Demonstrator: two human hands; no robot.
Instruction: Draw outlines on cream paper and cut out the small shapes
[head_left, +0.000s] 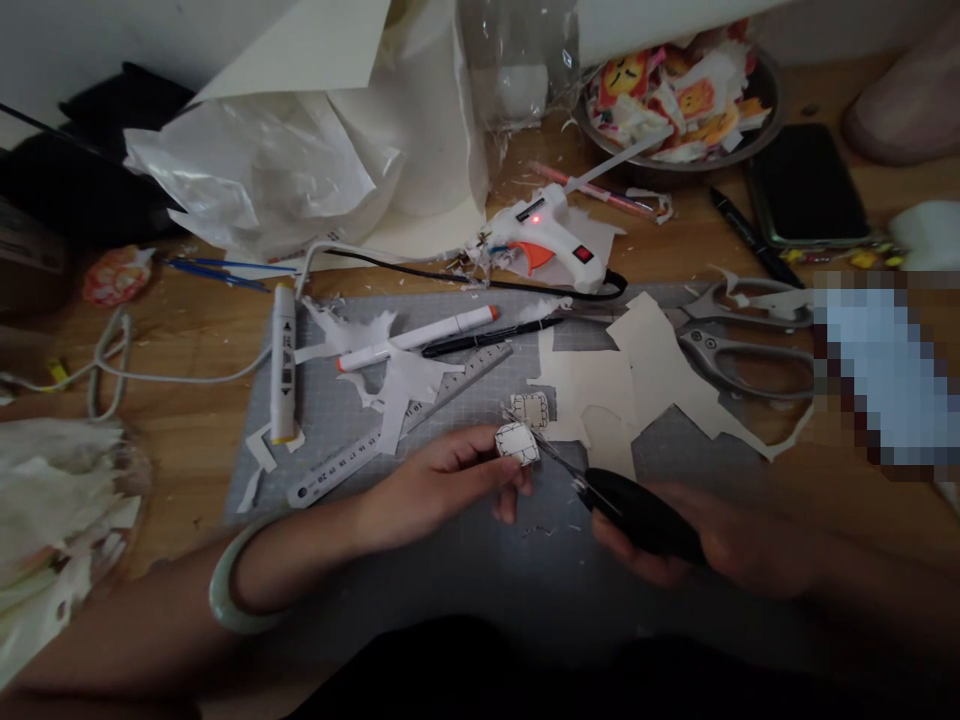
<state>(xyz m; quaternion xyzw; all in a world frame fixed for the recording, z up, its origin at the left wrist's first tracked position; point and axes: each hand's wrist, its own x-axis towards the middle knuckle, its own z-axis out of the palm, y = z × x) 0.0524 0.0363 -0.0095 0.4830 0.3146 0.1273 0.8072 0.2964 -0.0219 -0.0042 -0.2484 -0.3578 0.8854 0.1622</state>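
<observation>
Between its thumb and fingers, my left hand pinches a small white paper piece with black drawn lines. My right hand is wrapped round black-handled scissors, whose blades point up and left and reach the edge of that paper. Just behind it on the grey cutting mat is another small drawn paper piece. Cream paper scraps lie on the mat beyond my hands, and a metal ruler lies slantwise behind my left hand.
A white glue gun with a lit red light lies behind the mat. Large grey scissors and a phone are at the right. A metal bowl of scraps stands at the back. A marker lies on the left, near a white cable.
</observation>
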